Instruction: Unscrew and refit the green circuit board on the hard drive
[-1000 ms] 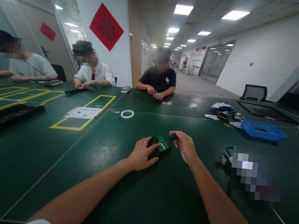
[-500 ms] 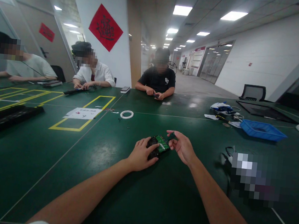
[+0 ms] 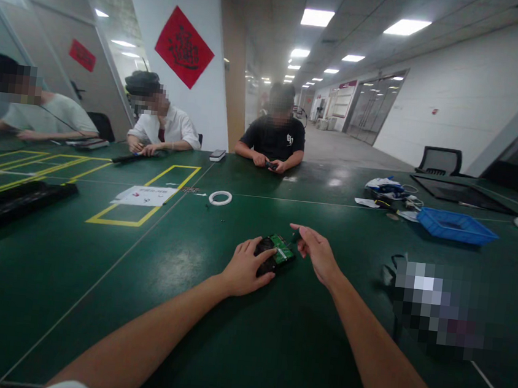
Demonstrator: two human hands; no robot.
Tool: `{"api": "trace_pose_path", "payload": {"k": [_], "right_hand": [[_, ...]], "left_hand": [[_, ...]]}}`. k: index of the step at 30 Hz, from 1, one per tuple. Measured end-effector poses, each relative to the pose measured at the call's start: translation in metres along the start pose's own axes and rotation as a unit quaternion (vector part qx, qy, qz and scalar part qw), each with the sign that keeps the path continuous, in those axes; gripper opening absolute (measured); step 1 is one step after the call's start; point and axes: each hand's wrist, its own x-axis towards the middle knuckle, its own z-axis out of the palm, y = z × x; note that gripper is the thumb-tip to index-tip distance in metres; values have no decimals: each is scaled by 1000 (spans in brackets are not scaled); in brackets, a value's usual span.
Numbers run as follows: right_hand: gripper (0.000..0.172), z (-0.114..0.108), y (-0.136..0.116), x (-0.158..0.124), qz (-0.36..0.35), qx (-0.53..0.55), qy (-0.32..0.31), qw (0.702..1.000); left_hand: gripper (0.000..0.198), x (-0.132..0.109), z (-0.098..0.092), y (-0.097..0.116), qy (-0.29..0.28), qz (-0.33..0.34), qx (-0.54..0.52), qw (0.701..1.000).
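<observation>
1. The left hand [image 3: 245, 270] holds with a spread grip the circuit-board device [image 3: 283, 251], flat on the table [image 3: 189, 328].
2. The right hand [image 3: 319, 257] pinches a dark tool [image 3: 297, 236] near its right side.
3. Since 0.5 s ago, the right hand has shifted its fingers; the device has not moved, so work seems unfinished.

We're up here at head height, looking forward and down, close above the broad, glossy, dark-green tabletop [image 3: 270, 355]!
</observation>
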Motion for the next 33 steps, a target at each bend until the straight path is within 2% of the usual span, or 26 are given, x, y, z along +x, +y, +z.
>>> {"api": "trace_pose_path", "payload": {"k": [4,9,17,21,26,33], "right_hand": [[40,3,0,-2,9,2,-23,1000],[37,7,-2,-4,34,61,-40,997],[47,8,8,-1,6,81,-28,996],[44,6,21,3,-31,12,-9,999],[41,2,27,4,-81,-143,37,986],[63,-2,20,4,-132,-308,105,936]], "left_hand": [[68,0,1,-1,2,2,0,1000],[67,0,3,-2,6,1,1,1000],[67,0,3,-1,9,2,4,1000],[67,0,1,0,4,1,-1,1000],[67,0,2,-1,9,2,-2,1000],[67,-1,3,-2,12,5,5,1000]]}}
